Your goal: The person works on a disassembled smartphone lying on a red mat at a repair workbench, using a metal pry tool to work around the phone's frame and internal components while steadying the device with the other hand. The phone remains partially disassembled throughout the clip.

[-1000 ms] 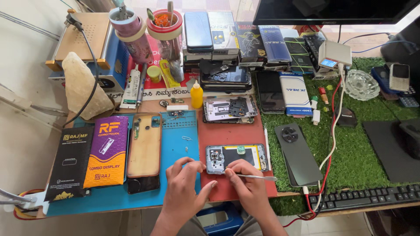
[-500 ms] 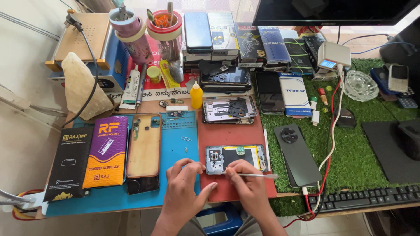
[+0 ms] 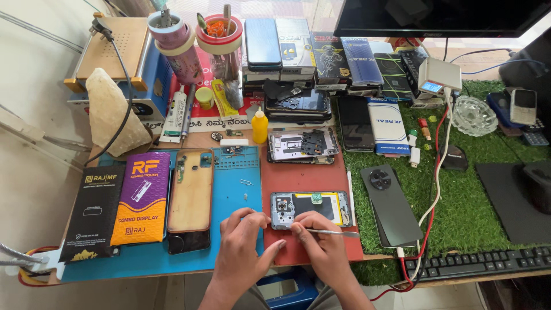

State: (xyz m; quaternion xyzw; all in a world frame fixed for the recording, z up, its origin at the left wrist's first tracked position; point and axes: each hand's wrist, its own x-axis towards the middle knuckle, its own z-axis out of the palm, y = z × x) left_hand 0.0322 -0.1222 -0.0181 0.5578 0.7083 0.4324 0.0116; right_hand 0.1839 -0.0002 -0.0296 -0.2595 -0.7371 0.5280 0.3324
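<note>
opened phone worked on with tweezers at cluttered repair worktop

while the opened phone [image 3: 310, 209] lies back-up on the red mat [image 3: 310, 181], near the front edge of the worktop [image 3: 172, 265], both hands are kept at its lower edge. the left hand [image 3: 245, 248] is rested on the seam between the blue mat [image 3: 236, 189] and the red mat, its fingers [image 3: 252, 220] curled and touching the phone's lower-left corner by the camera end; nothing is clasped in it. the right hand [image 3: 323, 247] is closed around metal tweezers [image 3: 333, 232], pinched between thumb and forefinger, the shaft lying level and pointing right, just below the phone's bottom edge. whether the tweezer tip touches the phone cannot be told.

a second stripped phone frame [image 3: 301, 144] is seen further back on the red mat, with a small yellow bottle [image 3: 260, 126] just left of it. a tan back cover [image 3: 190, 190] is laid on the blue mat, a purple display box [image 3: 142, 198] and a black box [image 3: 92, 211] beside it to the left. a dark phone with round camera [image 3: 391, 204] is laid on the green turf [image 3: 470, 189] to the right, a keyboard [image 3: 482, 263] at the front edge.
</note>
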